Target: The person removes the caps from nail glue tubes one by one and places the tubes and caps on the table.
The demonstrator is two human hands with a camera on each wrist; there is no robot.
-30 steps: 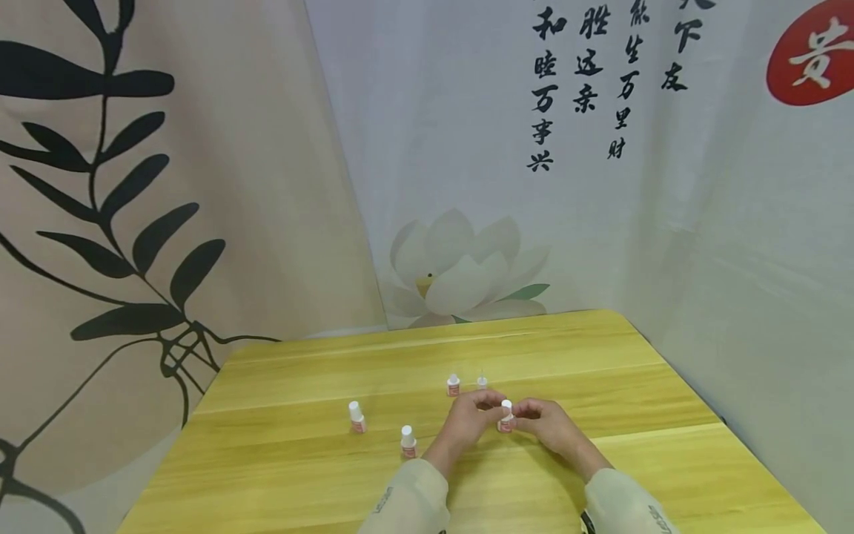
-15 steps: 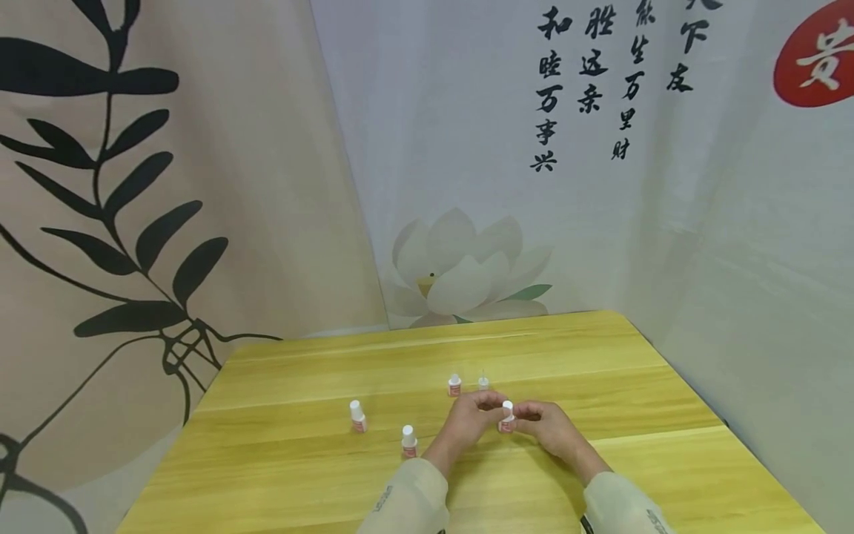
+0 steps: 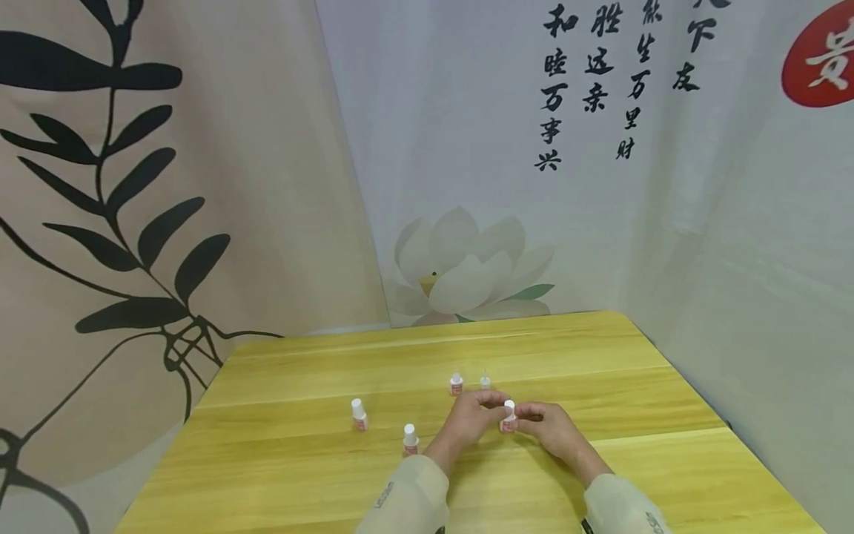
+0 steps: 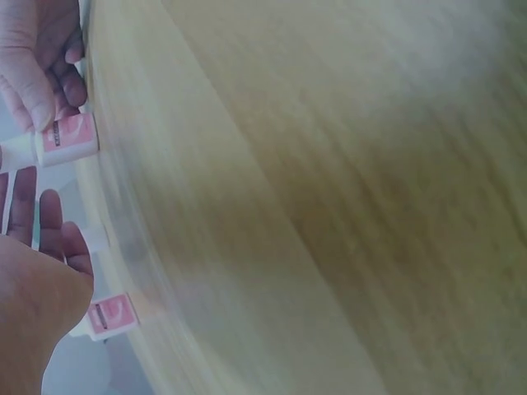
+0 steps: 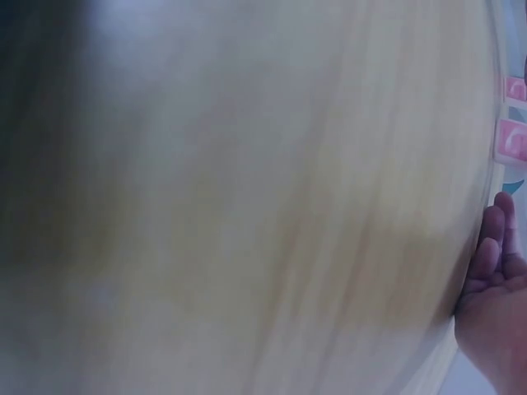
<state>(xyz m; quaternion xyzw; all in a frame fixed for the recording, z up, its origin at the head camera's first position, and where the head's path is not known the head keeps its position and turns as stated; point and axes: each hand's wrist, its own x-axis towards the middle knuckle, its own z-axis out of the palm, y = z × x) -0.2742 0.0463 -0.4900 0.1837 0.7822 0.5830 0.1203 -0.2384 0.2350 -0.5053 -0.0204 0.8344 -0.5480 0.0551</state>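
A small white bottle (image 3: 508, 425) with a pink label stands on the wooden table between the two hands. My left hand (image 3: 469, 420) pinches its white cap (image 3: 510, 406) from the left. From the right, thumb and fingers of my right hand (image 3: 552, 432) grip the bottle's body. The left wrist view shows the right hand (image 4: 29, 58) on the labelled body (image 4: 69, 138), with the left hand (image 4: 41, 280) near the cap end, partly cut off. In the right wrist view, the right hand (image 5: 498, 309) shows at the edge beside a labelled bottle (image 5: 512, 141).
Behind the hands stand a capped bottle (image 3: 457, 384) and a bottle with a thin upright tip (image 3: 485, 382), partly hidden. Two more capped bottles stand left, one farther out (image 3: 359, 415), the other (image 3: 410, 440) beside the left forearm. A printed curtain (image 3: 467, 148) hangs behind the table (image 3: 280, 460).
The head view has shifted slightly, so the scene sits a little farther right. Both hands keep their hold on the bottle, with no other visible change.
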